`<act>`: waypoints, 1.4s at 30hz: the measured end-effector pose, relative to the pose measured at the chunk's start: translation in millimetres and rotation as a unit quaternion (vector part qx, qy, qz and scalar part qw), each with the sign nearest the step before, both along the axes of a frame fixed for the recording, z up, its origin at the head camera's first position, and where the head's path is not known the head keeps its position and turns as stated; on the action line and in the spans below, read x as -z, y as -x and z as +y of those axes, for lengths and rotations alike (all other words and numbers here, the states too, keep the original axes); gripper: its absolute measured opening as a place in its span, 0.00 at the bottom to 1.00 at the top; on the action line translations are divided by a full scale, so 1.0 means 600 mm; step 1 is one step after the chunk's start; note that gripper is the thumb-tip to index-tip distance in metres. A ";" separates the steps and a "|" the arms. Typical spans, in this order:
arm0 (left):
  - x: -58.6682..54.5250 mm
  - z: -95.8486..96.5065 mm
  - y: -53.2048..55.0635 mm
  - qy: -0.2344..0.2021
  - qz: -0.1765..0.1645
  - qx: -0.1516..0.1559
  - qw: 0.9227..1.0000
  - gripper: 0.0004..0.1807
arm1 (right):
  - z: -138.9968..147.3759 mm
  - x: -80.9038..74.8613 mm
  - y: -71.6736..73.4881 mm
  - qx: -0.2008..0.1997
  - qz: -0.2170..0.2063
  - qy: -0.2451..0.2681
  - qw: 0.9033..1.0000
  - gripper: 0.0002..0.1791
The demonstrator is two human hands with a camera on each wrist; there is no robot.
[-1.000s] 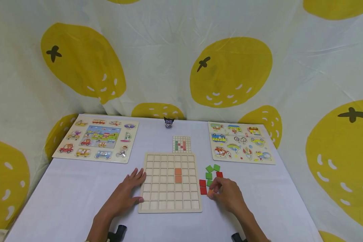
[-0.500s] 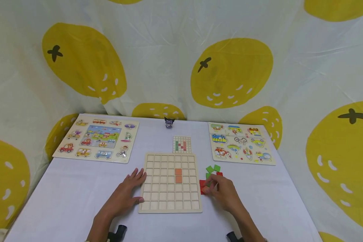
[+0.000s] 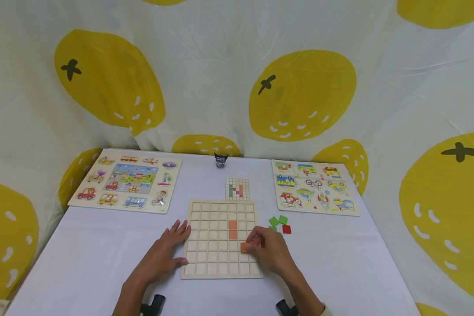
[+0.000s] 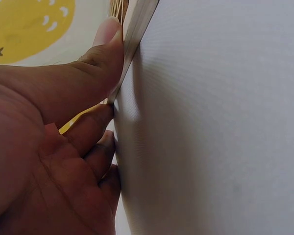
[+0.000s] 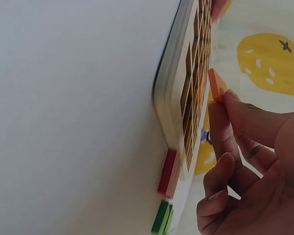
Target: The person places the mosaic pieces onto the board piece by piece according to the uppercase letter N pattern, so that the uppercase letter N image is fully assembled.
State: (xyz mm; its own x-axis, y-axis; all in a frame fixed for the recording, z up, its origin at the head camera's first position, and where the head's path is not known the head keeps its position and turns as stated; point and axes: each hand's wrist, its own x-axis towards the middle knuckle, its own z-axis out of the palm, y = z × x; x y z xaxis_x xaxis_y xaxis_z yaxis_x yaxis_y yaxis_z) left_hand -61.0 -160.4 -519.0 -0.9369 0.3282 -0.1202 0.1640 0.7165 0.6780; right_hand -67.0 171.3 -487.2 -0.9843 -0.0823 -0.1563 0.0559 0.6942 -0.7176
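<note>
Head view: the right hand [image 3: 271,251], pinching an orange tile [image 3: 244,247] not yet placed, has moved from beside the board [image 3: 221,276] to over its right half, while the left hand [image 3: 166,252], fingers extended, touches its left edge.

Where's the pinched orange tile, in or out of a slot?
Out: right wrist view shows the right hand pinching the tile above the board.

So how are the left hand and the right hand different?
The left hand touches the wooden board's left edge, while the right hand is over the board's right side. The left hand is spread out and holds nothing, but the right hand pinches an orange tile. Both hands are at the board.
</note>
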 end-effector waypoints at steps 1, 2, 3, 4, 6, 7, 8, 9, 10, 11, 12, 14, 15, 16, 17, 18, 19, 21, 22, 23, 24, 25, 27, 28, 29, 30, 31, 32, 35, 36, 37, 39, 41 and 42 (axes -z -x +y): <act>0.000 0.000 0.000 0.000 -0.001 0.000 1.000 0.52 | -0.005 0.001 0.001 -0.004 0.002 0.001 1.000 0.09; 0.000 -0.001 -0.001 0.000 -0.002 0.000 1.000 0.52 | -0.010 0.002 0.002 -0.008 0.002 0.002 1.000 0.09; 0.000 -0.001 -0.001 0.000 -0.003 -0.001 1.000 0.52 | -0.014 0.004 0.003 -0.011 0.001 0.003 1.000 0.09; -0.001 -0.001 -0.001 0.000 -0.004 -0.001 1.000 0.52 | -0.018 0.005 0.003 -0.014 0.001 0.003 1.000 0.09; -0.001 -0.001 -0.002 0.000 -0.005 -0.002 1.000 0.52 | -0.026 0.008 0.005 -0.021 0.000 0.001 1.000 0.09; -0.001 -0.002 -0.002 0.001 -0.006 -0.002 1.000 0.52 | -0.029 0.009 0.006 -0.024 0.000 -0.002 1.000 0.10; -0.002 -0.002 -0.002 0.001 -0.006 -0.002 1.000 0.52 | -0.032 0.010 0.007 -0.026 -0.002 -0.003 1.000 0.10; -0.002 -0.002 -0.002 0.000 -0.006 -0.001 1.000 0.52 | -0.034 0.010 0.008 -0.028 -0.001 -0.007 1.000 0.10; -0.002 -0.002 -0.002 0.000 -0.005 -0.001 1.000 0.52 | -0.036 0.011 0.010 -0.029 0.001 -0.010 1.000 0.10; -0.002 -0.002 -0.001 0.000 -0.005 0.001 1.000 0.52 | -0.038 0.012 0.011 -0.030 0.003 -0.014 0.999 0.10; -0.003 -0.001 -0.001 0.000 -0.003 0.001 1.000 0.52 | -0.039 0.012 0.013 -0.031 0.005 -0.017 0.999 0.10; -0.003 -0.001 0.000 0.000 -0.001 0.002 1.000 0.52 | -0.041 0.013 0.014 -0.033 0.011 -0.024 0.999 0.09; -0.003 0.000 0.000 0.001 0.000 0.003 1.000 0.52 | -0.042 0.014 0.015 -0.035 0.014 -0.029 0.999 0.09; -0.004 0.000 0.000 0.002 0.000 0.003 1.000 0.52 | -0.043 0.014 0.015 -0.036 0.016 -0.031 0.999 0.09; -0.004 0.000 0.000 0.003 0.000 0.002 1.000 0.52 | -0.043 0.014 0.015 -0.037 0.019 -0.033 0.999 0.09; -0.004 0.001 0.000 0.003 0.000 0.001 1.000 0.52 | -0.044 0.014 0.016 -0.037 0.019 -0.034 0.999 0.09; -0.004 0.001 0.001 0.004 -0.001 0.001 1.000 0.52 | -0.045 0.014 0.016 -0.035 0.019 -0.035 0.999 0.09; -0.004 0.001 0.001 0.003 -0.003 0.000 1.000 0.52 | -0.047 0.013 0.015 -0.031 0.017 -0.035 0.999 0.09; -0.004 0.001 0.001 0.002 -0.004 0.000 1.000 0.52 | -0.049 0.012 0.015 -0.028 0.016 -0.034 0.999 0.09; -0.004 0.001 0.000 0.002 -0.005 -0.001 1.000 0.52 | -0.050 0.012 0.015 -0.025 0.016 -0.033 0.999 0.09; -0.004 0.002 0.000 0.001 -0.006 -0.002 1.000 0.52 | -0.051 0.012 0.015 -0.023 0.016 -0.033 0.999 0.09; -0.004 0.002 0.000 0.000 -0.006 -0.003 1.000 0.52 | -0.052 0.012 0.015 -0.020 0.017 -0.034 0.999 0.09; -0.004 0.001 -0.001 -0.001 -0.007 -0.005 1.000 0.52 | -0.055 0.013 0.015 -0.015 0.020 -0.036 0.999 0.09; -0.004 0.001 -0.001 -0.001 -0.008 -0.005 1.000 0.53 | -0.056 0.013 0.015 -0.013 0.022 -0.035 0.999 0.09; -0.004 0.001 -0.001 -0.001 -0.008 -0.006 1.000 0.53 | -0.057 0.013 0.016 -0.013 0.025 -0.038 0.999 0.09; -0.004 0.001 -0.001 -0.001 -0.008 -0.007 1.000 0.53 | -0.058 0.013 0.016 -0.012 0.028 -0.040 0.999 0.09; -0.004 0.001 -0.001 0.000 -0.007 -0.007 1.000 0.53 | -0.059 0.013 0.016 -0.013 0.031 -0.043 0.998 0.09; -0.004 0.001 -0.001 0.000 -0.007 -0.008 1.000 0.53 | -0.060 0.013 0.017 -0.015 0.035 -0.047 0.998 0.09; -0.004 0.002 -0.001 0.002 -0.006 -0.008 1.000 0.53 | -0.062 0.014 0.018 -0.021 0.043 -0.060 0.997 0.09; -0.004 0.002 -0.001 0.003 -0.006 -0.008 1.000 0.53 | -0.062 0.015 0.019 -0.022 0.044 -0.063 0.997 0.09; -0.004 0.003 -0.001 0.003 -0.006 -0.008 1.000 0.53 | -0.063 0.016 0.019 -0.024 0.045 -0.067 0.996 0.09; -0.004 0.003 -0.001 0.003 -0.008 -0.009 1.000 0.53 | -0.063 0.017 0.021 -0.025 0.045 -0.072 0.996 0.09; -0.005 0.003 -0.001 0.003 -0.009 -0.010 1.000 0.53 | -0.062 0.018 0.022 -0.028 0.044 -0.074 0.996 0.09; -0.005 0.003 -0.001 0.001 -0.009 -0.010 1.000 0.53 | -0.061 0.018 0.023 -0.031 0.042 -0.073 0.996 0.09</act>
